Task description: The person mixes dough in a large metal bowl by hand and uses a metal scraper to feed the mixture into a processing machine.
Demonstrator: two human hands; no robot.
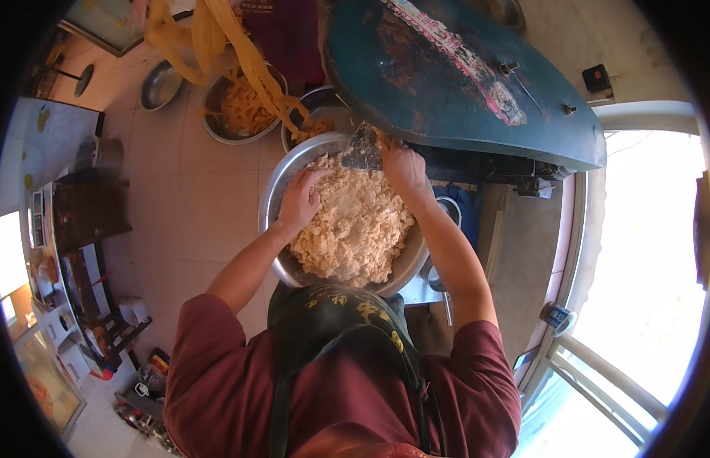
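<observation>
A large metal bowl [269, 200] stands in front of me, holding a big mass of crumbly, pale dough [351, 229]. My left hand [298, 200] rests at the bowl's left side against the dough, its fingers reaching toward the middle and partly hidden. At the far right rim, my right hand [403, 166] grips a dough scraper [363, 151] with a flat metal blade smeared with dough. The blade lies over the far edge of the dough.
Beyond the bowl, broad yellow dough strips [252, 65] hang into a metal basin [210, 126]. A person in maroon [285, 38] stands there. A big dark-green machine cover [446, 84] overhangs at far right. Another metal bowl [162, 85] sits on the floor. A dark cabinet [91, 212] stands left.
</observation>
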